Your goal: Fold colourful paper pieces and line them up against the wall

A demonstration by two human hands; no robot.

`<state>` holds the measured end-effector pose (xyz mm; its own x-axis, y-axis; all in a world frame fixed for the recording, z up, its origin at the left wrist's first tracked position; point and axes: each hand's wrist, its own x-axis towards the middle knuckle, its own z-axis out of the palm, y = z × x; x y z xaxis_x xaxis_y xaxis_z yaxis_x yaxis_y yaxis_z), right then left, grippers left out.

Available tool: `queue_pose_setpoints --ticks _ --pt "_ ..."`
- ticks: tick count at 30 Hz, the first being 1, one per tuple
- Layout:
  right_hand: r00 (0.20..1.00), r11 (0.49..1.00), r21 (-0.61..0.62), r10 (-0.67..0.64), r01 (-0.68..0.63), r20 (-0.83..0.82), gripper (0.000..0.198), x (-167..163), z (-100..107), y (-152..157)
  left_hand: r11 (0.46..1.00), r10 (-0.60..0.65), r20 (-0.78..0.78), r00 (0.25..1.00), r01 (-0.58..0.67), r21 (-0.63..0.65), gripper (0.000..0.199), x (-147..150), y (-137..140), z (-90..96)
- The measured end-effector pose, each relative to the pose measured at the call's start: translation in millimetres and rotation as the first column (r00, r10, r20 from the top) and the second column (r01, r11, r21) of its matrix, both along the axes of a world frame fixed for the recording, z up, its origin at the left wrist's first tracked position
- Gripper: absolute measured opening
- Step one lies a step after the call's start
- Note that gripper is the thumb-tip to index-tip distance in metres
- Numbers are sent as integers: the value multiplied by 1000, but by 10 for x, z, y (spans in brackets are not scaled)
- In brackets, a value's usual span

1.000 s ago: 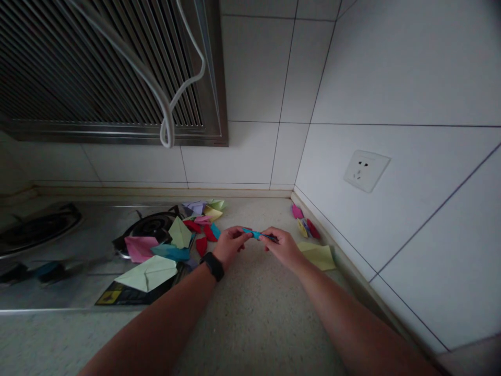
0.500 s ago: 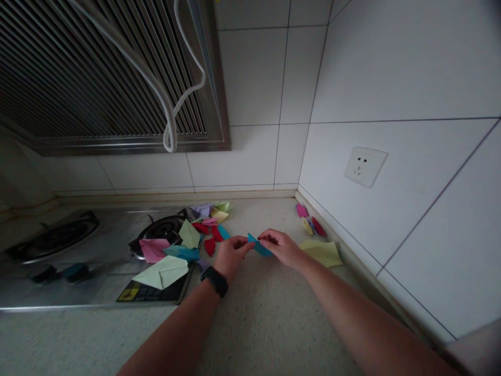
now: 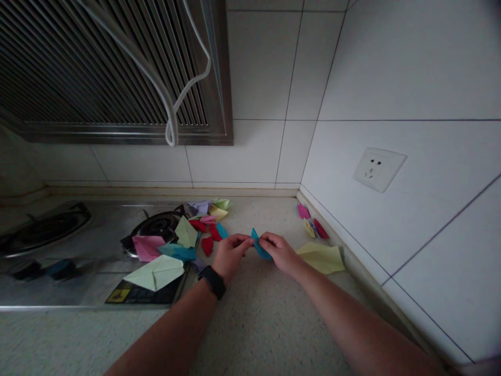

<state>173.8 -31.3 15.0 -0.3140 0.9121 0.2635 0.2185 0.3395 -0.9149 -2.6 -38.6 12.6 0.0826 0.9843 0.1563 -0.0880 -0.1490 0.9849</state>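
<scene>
A small piece of folded blue paper (image 3: 261,249) is held just above the speckled countertop (image 3: 254,324). My left hand (image 3: 234,254), with a black band on its wrist, pinches its left edge between thumb and fingers. On the other side, my right hand (image 3: 278,250) is closed on the paper too, its thumb and forefinger near the upper fold. Parts of the paper are hidden behind the fingers. A pale yellow sheet (image 3: 323,258) lies just right of my right hand. Close to my left hand are red folded papers (image 3: 207,245) and a blue one (image 3: 222,230).
On the left is a gas stove (image 3: 94,282), with pink (image 3: 147,247), blue and pale green folded papers (image 3: 156,272) over its right part. Small colored folded papers (image 3: 302,211) lie by the right wall. A range hood (image 3: 117,78) with a dangling white cable (image 3: 172,130) hangs above.
The blue paper has turned so that its point stands more upright between my fingers. Both hands keep hold of it, and the view has shifted slightly.
</scene>
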Motion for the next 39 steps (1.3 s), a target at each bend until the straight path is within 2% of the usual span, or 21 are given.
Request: queue_pose_setpoints --ticks 5,10,21,25,34,39 --pt "984 967 -255 -28 -18 -176 32 -58 20 -46 998 -50 13 999 50 -29 35 -14 11 -17" --pt "967 935 -342 0 -90 -256 31 -65 -6 -53 996 -81 6 997 81 -35 34 -13 -2 -28" --pt "963 936 -323 51 -139 -266 36 -29 -35 -27 989 -138 35 990 140 -57 38 -11 -31 17" --pt "963 933 -330 55 -144 -264 35 -35 -36 -27 990 -141 24 990 142 -23 37 -12 -34 3" --pt "970 942 -297 88 -154 -225 33 -37 -35 -32 988 -112 -50 992 117 101 21 -5 -14 -56" --pt "972 945 -285 100 -159 -211 33 -41 -42 -29 988 -109 -53 993 114 104 15 4 -22 -49"
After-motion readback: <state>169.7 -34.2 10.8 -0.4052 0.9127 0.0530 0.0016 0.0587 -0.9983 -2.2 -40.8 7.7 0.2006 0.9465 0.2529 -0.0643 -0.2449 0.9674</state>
